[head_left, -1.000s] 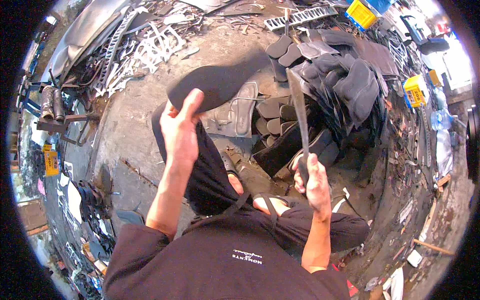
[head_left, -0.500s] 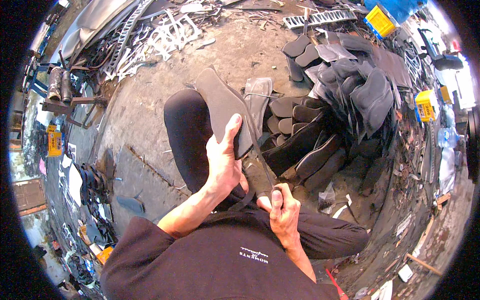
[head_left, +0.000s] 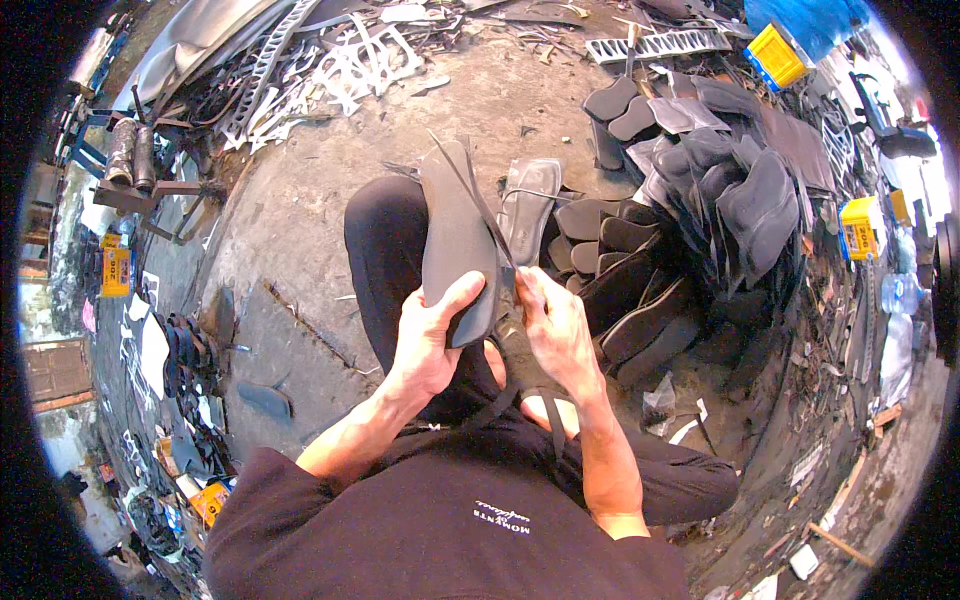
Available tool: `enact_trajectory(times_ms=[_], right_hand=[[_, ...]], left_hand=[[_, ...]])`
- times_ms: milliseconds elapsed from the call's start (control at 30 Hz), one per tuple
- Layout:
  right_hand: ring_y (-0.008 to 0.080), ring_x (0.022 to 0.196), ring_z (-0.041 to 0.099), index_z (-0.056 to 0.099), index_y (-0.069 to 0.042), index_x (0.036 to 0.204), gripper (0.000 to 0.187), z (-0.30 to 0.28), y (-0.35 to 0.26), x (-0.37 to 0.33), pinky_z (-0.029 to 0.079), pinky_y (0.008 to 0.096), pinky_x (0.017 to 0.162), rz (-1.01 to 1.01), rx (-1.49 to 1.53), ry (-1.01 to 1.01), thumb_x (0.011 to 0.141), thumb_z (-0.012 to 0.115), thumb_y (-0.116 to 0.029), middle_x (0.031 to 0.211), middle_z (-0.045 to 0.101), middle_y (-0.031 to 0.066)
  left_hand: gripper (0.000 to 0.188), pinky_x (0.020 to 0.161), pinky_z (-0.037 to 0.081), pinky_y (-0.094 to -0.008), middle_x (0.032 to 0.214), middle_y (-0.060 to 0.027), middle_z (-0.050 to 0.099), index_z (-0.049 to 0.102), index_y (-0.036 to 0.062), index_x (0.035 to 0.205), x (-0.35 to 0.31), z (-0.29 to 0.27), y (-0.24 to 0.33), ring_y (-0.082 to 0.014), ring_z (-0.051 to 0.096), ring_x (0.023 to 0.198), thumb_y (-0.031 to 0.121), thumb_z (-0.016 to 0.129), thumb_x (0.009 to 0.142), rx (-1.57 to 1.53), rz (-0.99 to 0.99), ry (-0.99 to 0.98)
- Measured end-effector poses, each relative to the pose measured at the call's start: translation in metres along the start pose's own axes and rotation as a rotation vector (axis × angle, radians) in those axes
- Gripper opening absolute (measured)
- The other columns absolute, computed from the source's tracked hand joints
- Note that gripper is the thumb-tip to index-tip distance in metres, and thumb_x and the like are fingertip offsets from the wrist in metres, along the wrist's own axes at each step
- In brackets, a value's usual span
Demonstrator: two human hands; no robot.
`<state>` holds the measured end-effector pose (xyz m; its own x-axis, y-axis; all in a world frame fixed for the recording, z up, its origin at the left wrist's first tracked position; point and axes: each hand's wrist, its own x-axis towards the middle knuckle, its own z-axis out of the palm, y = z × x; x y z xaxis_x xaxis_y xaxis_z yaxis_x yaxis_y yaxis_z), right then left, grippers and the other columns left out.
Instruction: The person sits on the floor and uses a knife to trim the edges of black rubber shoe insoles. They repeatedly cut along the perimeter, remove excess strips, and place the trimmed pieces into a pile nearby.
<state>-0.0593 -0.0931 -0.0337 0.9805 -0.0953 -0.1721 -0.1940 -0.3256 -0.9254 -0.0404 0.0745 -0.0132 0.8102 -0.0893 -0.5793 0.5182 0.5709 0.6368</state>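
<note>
A grey, sole-shaped piece [head_left: 455,230] stands tilted over my bent left knee, its far end pointing away from me. My left hand [head_left: 430,335] is closed round its near end, thumb lying on the upper face. A thin dark strip [head_left: 482,207] runs along the right edge of the sole and sticks out beyond its far end. My right hand [head_left: 555,325] pinches this strip close to the sole's right side. Another length of dark strip [head_left: 556,425] hangs below the right hand, near my foot. A translucent sole-shaped sheet [head_left: 530,215] lies on the floor just beyond.
At the right lies a heap of dark soles [head_left: 650,325] and shiny dark sole-shaped sheets [head_left: 755,215]. White offcuts [head_left: 365,65] lie scattered at the far left. A yellow box [head_left: 775,58] stands far right, and a metal frame [head_left: 150,200] stands at the left.
My right hand has moved up and away from my lap to the sole's right edge. The left hand and sole have come slightly nearer, and the strip now sticks out past the far end.
</note>
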Motion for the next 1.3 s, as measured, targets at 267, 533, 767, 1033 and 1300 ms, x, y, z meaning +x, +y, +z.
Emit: enact_trajectory(times_ms=[267,533,767,1033,1300], right_hand=[[0.0243,0.062,0.061,0.065,-0.002,0.094,0.071,0.026,0.050,0.129,0.047,0.0405,0.062,-0.016,-0.017,0.145,0.112,0.037,-0.065,0.068,0.060,0.0108],[0.0135,0.105,0.065,0.065,-0.002,0.134,0.043,-0.009,-0.042,-0.027,0.052,0.0331,0.099,0.218,0.593,-0.202,0.100,0.077,-0.026,0.113,0.072,0.0036],[0.0171,0.054,0.060,0.063,-0.002,0.113,0.052,-0.026,-0.006,-0.089,0.051,0.0392,0.057,0.180,0.234,0.036,0.113,0.047,-0.051,0.061,0.055,0.0011],[0.0454,0.075,0.068,0.062,-0.003,0.114,0.055,0.005,0.058,-0.141,0.052,0.0484,0.065,-0.028,-0.194,0.291,0.111,0.049,-0.056,0.084,0.065,0.0214],[0.0382,0.070,0.070,0.064,-0.005,0.114,0.045,-0.032,0.013,-0.100,0.055,0.0461,0.066,-0.107,-0.247,0.296,0.104,0.064,-0.049,0.080,0.066,0.0171]], left_hand=[[0.029,0.070,0.061,-0.0306,0.096,-0.0066,0.074,0.070,-0.0017,0.113,-0.015,-0.011,0.003,-0.0156,0.073,0.079,0.017,0.083,0.095,0.076,-0.112,-0.220],[0.027,0.065,0.059,-0.0298,0.096,-0.0034,0.074,0.068,0.0059,0.119,0.008,-0.031,-0.005,-0.0127,0.070,0.074,0.028,0.075,0.104,0.280,0.103,-0.176],[0.031,0.070,0.055,-0.0242,0.097,0.0015,0.075,0.074,0.0081,0.114,0.015,0.008,0.026,-0.0052,0.067,0.077,0.038,0.068,0.108,0.268,-0.050,-0.242],[0.033,0.073,0.057,-0.0257,0.098,0.0021,0.075,0.072,0.0087,0.115,0.001,0.009,0.022,-0.0059,0.068,0.080,0.040,0.068,0.108,0.231,-0.204,-0.391],[0.030,0.079,0.057,-0.0254,0.107,0.0009,0.076,0.073,0.0066,0.125,-0.009,0.012,0.023,-0.0058,0.069,0.087,0.031,0.071,0.107,0.300,-0.146,-0.414]])
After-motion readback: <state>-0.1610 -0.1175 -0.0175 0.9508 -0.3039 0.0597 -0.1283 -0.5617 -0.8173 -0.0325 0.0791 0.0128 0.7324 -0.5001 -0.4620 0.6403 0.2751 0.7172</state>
